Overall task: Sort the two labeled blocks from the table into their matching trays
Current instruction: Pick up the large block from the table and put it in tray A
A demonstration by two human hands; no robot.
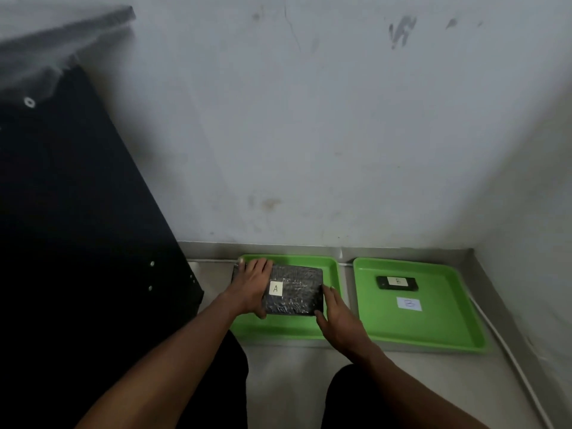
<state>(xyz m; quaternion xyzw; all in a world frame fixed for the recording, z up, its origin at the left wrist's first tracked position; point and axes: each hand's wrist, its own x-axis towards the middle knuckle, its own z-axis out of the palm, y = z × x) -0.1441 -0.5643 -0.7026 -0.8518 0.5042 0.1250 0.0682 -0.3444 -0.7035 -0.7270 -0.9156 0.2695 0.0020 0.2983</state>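
Note:
A flat black block (297, 289) with a white label "A" is over the left green tray (331, 267); whether it rests on the tray floor I cannot tell. My left hand (252, 286) grips its left edge, and my right hand (335, 317) holds its right front corner. The right green tray (433, 329) holds a small black block (397, 283) with a white label, lying near its back. A white card marked "B" (409, 304) lies on that tray's floor in front of the small block.
Both trays sit side by side on a grey floor against a grey wall (309, 134). A large black panel (77, 227) stands close on the left. A white cable (507, 345) runs along the right wall's base. My dark-clad knees are at the bottom.

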